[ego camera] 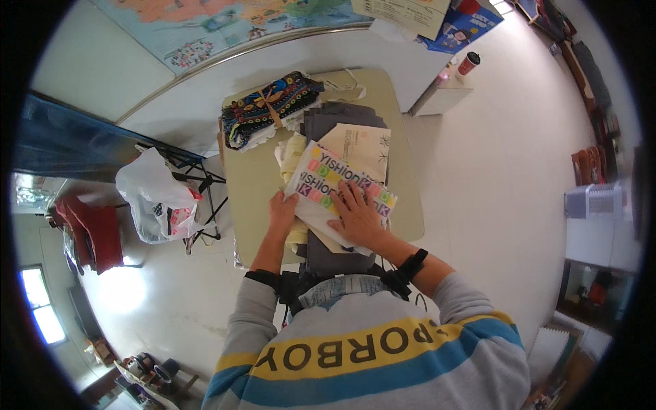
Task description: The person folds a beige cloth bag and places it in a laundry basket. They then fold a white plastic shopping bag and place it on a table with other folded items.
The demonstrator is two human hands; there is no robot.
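Note:
A white bag (pixel 328 179) with colorful printed lettering lies aslant on the stack in front of me. My left hand (pixel 283 207) pinches its lower left corner between thumb and fingers. Flat on the bag's right part rests my right hand (pixel 359 215), fingers spread. Under the bag are a tan paper envelope (pixel 359 143) bearing writing and dark gray folded fabric (pixel 341 113). Pale yellow cloth (pixel 293 154) shows at the stack's left side. A patterned dark cloth bundle (pixel 271 110), tied with a tan ribbon, lies at the table's far left.
The pile stands on a small beige table (pixel 256 189). Left of it, a white plastic bag (pixel 159 205) hangs by a black folding frame (pixel 207 179). A red lidded cup (pixel 469 63) stands on a white cabinet (pixel 443 97) at the back right. A wall edge borders the table's far side.

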